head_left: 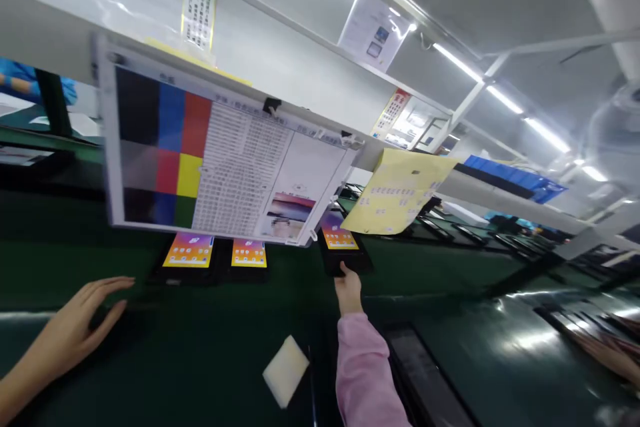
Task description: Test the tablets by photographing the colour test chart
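Note:
My right hand (349, 290), in a pink sleeve, grips the near edge of a lit tablet (340, 237), thumb on top. The tablet lies at the back of the dark green bench, its upper part under a hanging board. On the left, my left hand (83, 320) hovers or rests over the bench, fingers stretched and holding nothing. Beyond it are two more lit tablets, one on the left (189, 252) and one in the middle (249, 253), partly hidden by the board. A white folded cloth or pad (286, 372) lies between my hands.
A hanging chart board (240, 147) and a yellow sheet (400, 190) overhang the bench's back. A dark-screened tablet (425, 373) lies right of my forearm. Another person's hand (613, 357) is at far right beside several dark devices. A shelf rail (520, 203) runs behind.

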Motion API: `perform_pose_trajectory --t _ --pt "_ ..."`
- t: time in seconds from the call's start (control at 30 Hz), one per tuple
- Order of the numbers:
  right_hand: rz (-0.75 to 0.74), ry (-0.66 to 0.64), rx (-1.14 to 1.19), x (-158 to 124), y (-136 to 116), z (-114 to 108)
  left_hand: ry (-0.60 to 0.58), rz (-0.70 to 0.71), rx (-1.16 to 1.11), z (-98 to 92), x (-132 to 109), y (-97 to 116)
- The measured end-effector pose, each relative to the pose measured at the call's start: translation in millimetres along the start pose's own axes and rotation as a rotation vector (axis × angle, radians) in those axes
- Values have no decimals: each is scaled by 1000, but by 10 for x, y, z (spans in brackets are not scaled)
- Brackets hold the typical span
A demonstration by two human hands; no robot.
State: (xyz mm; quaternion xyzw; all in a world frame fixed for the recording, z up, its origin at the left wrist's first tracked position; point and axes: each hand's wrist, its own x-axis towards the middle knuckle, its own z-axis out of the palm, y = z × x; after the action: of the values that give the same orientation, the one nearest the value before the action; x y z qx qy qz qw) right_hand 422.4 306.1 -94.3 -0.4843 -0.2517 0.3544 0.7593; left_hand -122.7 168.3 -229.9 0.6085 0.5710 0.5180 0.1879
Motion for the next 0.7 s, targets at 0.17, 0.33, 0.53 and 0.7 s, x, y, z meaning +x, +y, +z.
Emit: perform_pose_trajectory --t 0.17,0.33,0.53,0.7 --pt "187 -82 17 -922 -179 -23 -127 -160 -287 338 -437 568" --pt "378 -245 4 -2451 109 -186 -279 -536 -947 541 -693 904" --pt "774 -597 -32 -3845 1035 -278 -19 -907 -931 173 -711 808" --pt "975 -1135 -559 -3802 788 -347 70 -1146 -860 -377 -691 686"
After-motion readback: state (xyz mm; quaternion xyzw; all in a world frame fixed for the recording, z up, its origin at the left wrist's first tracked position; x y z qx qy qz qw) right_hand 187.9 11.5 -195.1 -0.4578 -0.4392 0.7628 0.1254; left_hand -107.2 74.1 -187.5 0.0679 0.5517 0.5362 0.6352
